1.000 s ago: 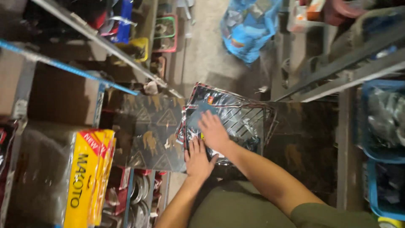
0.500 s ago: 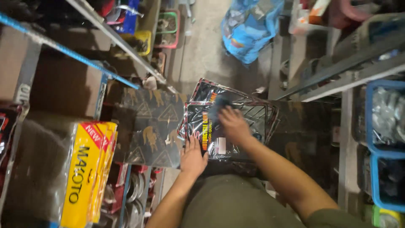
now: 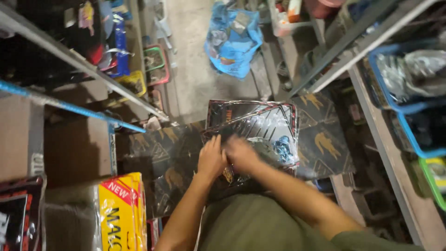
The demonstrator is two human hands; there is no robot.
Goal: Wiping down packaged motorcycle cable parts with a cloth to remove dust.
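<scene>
1. The plastic-wrapped dark packet (image 3: pixel 260 128) is laid flat on a dark printed sheet (image 3: pixel 167 158) for support.
2. Left hand (image 3: pixel 211 160) and right hand (image 3: pixel 241 153), side by side, are pressed flat on the packet's near edge, steadying it; nothing is gripped.
3. A yellow package (image 3: pixel 121 209) is seen at lower left.

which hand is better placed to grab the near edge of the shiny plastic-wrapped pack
Probably the left hand: it rests flat at the near left edge of the shiny plastic-wrapped pack. The right hand is blurred and lies further in, on top of the pack.
</scene>
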